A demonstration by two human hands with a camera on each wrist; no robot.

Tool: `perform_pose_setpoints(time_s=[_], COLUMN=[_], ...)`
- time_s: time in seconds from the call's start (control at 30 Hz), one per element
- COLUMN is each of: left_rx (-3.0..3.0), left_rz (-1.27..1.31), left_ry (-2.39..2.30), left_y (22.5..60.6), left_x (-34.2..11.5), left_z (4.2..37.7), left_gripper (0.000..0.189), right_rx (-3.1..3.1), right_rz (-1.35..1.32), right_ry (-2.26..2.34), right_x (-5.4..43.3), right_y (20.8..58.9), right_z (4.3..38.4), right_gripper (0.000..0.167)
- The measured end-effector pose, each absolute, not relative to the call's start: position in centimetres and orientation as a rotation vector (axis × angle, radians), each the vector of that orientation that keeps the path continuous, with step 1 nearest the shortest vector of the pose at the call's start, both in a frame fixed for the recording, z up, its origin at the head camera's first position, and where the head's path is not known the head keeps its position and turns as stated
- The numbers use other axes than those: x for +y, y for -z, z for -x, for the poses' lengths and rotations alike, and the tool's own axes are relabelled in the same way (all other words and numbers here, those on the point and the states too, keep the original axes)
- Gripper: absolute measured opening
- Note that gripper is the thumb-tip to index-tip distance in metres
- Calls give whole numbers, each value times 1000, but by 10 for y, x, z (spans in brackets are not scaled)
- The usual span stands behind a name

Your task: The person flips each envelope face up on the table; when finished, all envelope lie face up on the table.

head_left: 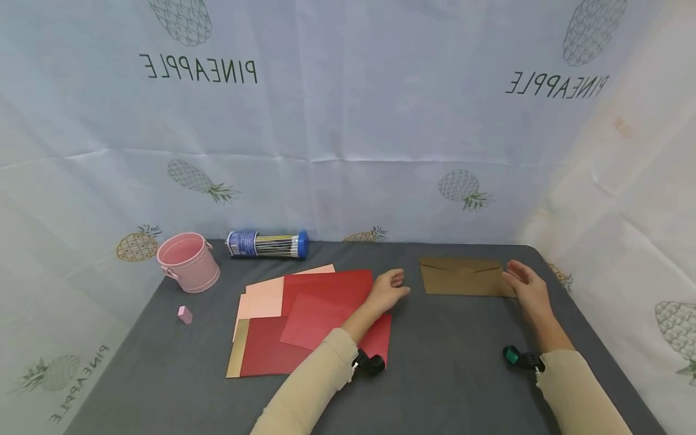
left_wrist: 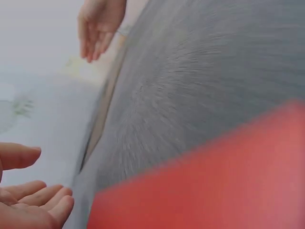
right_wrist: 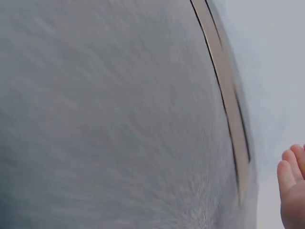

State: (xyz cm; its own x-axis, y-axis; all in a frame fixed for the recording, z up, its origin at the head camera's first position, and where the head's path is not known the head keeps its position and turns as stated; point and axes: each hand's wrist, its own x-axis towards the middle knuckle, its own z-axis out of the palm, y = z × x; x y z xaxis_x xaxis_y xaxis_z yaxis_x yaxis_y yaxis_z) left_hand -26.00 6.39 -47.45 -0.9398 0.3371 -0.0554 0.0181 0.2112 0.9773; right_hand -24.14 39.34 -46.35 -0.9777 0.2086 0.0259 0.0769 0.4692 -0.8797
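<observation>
A brown envelope (head_left: 459, 279) lies flat at the back right of the dark table, its flap along the far side. My right hand (head_left: 530, 295) is at the envelope's right end, overlapping its corner in the head view, fingers loosely bent and holding nothing. Over the right edge of a spread of red, pink and gold envelopes or cards (head_left: 326, 308) is my left hand (head_left: 385, 291), its fingers pointing toward the brown envelope. In the left wrist view the left fingers (left_wrist: 40, 198) are apart from the thumb with nothing between them.
At the back left stands a pink bucket (head_left: 190, 266), with a small pink block (head_left: 185, 315) in front of it. A clear tube of thin sticks with a blue cap (head_left: 269, 244) lies along the back edge. Pineapple-printed cloth (head_left: 348, 121) hangs behind the table.
</observation>
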Motion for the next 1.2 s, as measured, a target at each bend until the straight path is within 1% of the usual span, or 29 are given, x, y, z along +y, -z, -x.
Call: perform_pose_setpoints(time_s=[0.13, 0.3, 0.43, 0.63, 0.87, 1.07, 1.2], left_rx=[2131, 2201, 2307, 2436, 2546, 2560, 2594], left_rz=[-410, -452, -362, -215, -99, -41, -43], left_ry=[-1861, -1886, -1937, -1958, -1942, -1928, -1883], left_y=[474, 471, 467, 467, 471, 476, 477], left_x=[23, -30, -67, -110, -136, -141, -142], left_z=[238, 220, 208, 197, 190, 189, 188], left_gripper=[54, 52, 52, 52, 51, 50, 50], right_rx=[-2493, -2419, -2390, -2424, -2492, -2540, -2534], right_rz=[101, -74, -178, -173, -110, -164, -124], right_ry=[-1674, -1850, -2009, -2163, -2266, -2233, -2177], right_x=[371, 330, 292, 240, 200, 184, 177], right_y=[464, 472, 479, 483, 484, 490, 493], right_z=[224, 201, 183, 167, 155, 146, 144], right_gripper=[66, 64, 61, 58, 54, 54, 54])
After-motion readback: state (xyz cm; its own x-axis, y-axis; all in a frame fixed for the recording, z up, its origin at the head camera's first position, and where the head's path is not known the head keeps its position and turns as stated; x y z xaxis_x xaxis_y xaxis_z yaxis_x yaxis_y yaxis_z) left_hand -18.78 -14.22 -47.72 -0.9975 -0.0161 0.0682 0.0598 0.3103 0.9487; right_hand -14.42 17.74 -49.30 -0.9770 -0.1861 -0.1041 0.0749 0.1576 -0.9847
